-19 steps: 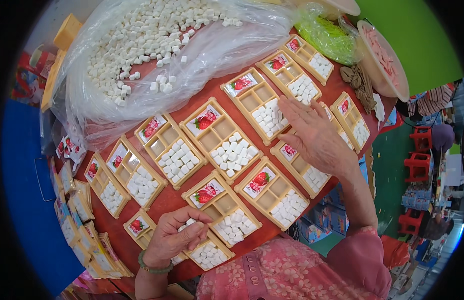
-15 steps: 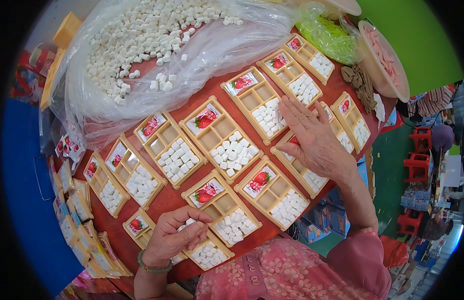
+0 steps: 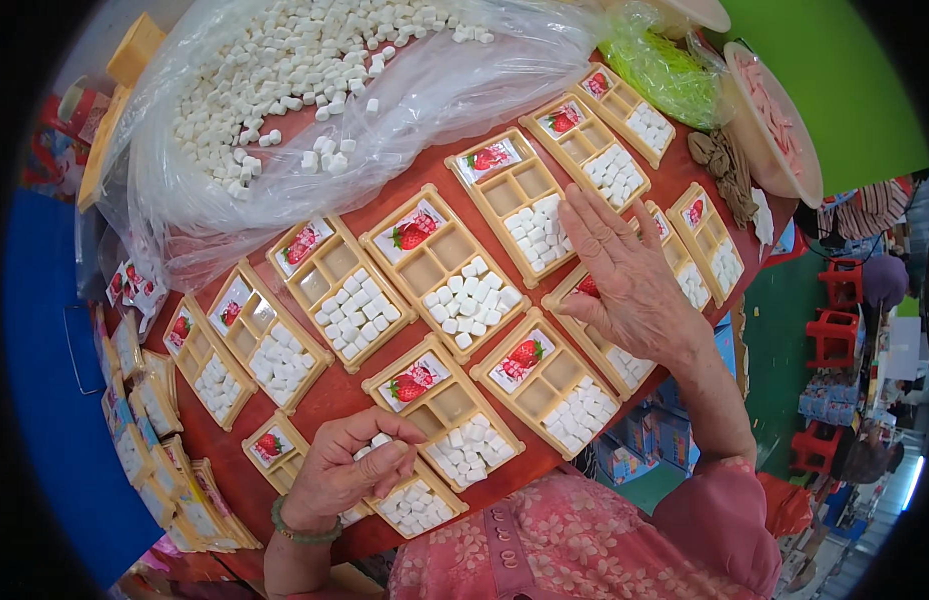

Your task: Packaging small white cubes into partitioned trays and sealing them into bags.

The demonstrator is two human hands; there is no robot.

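The red table (image 3: 337,394) ends at the near side against a pink floral garment (image 3: 585,525), and at the right above a green floor (image 3: 770,340); narrow red strips between the trays are the only bare room, a clear plastic bag (image 3: 410,125) fills the far left, and stacked trays (image 3: 170,455) line the left edge. The left hand (image 3: 347,468), at the near side, is curled closed around a few white pieces (image 3: 381,440), just beside a near tray (image 3: 452,403). The right hand (image 3: 630,290) is spread and loose, palm down, fingertips at the right side of a far tray (image 3: 502,190); contact there is unclear. The trays in view mostly carry a strawberry sachet at the far end, white pieces in the large near compartment, and bare floors in two small ones. The bag holds a heap of white pieces; a basin (image 3: 797,172) at far right holds pink sticks (image 3: 770,110).
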